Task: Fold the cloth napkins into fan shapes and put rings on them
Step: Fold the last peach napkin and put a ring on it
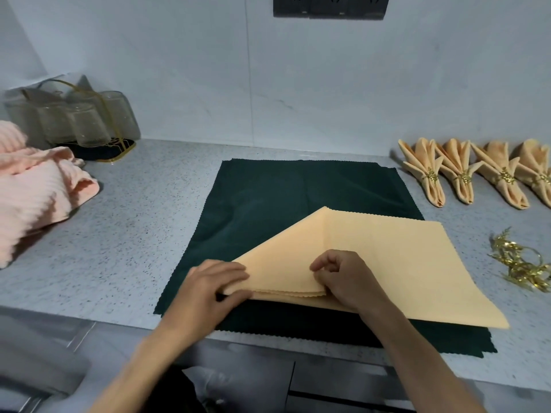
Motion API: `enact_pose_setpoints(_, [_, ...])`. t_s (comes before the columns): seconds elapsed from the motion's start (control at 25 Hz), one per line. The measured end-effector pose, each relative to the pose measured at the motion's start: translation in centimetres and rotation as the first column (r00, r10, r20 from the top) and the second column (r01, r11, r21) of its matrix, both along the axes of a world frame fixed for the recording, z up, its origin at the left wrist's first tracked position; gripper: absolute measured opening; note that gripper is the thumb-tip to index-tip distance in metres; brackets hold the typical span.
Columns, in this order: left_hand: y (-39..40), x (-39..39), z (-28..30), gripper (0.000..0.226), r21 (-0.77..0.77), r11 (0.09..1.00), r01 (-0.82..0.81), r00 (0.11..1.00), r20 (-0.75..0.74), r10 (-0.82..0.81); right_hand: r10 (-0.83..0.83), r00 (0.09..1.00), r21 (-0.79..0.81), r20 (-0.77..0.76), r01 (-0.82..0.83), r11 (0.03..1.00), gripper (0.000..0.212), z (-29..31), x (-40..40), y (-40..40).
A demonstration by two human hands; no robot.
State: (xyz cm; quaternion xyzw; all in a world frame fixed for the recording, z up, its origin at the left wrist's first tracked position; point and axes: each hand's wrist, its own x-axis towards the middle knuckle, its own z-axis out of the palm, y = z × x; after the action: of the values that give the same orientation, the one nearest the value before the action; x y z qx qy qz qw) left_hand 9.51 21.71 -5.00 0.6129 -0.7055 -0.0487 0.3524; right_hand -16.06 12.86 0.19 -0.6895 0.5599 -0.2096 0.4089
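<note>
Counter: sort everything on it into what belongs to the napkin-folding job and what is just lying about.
Job:
peach napkin, held by left hand and right hand
gold rings
finished napkins
dark green cloth underneath

Lying about:
pink towel
glasses on rack
wall sockets

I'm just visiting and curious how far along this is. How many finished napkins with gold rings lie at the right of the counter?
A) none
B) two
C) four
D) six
C: four peach folded napkins lie in a row by the wall at the right, each with a gold ring round it, while both hands, the left hand and the right hand, work on another peach napkin.
</note>
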Motion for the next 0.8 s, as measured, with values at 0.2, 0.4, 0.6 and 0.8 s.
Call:
enact_pose_setpoints(0.2, [3.0,4.4,0.7,0.036,-0.025,0.998,-0.058,0.998,-0.027,0.057,0.020,0.998,-0.004,-0.063,-0.020,1.000,0.018,0.4,-0.8,-0.1])
enact_pose_setpoints(0.4, [3.8,5.2,0.8,0.035,-0.037,0.998,-0.044,0.998,-0.043,0.042,0.033,0.992,-0.029,-0.122,-0.037,0.999,0.017,0.3,-1.3,0.2])
enact_pose_setpoints(0.6, [3.8,4.9,1.0,0.034,-0.074,0.995,-0.070,0.998,0.003,0.071,0.020,0.990,-0.069,-0.143,-0.030,0.997,0.017,0.0,-1.3,0.3])
enact_pose_setpoints(0.8, [3.6,4.6,0.6,0.041,-0.094,0.988,-0.126,0.990,0.045,0.131,0.039,0.984,-0.083,-0.173,-0.054,0.995,0.012,-0.2,-1.3,0.4])
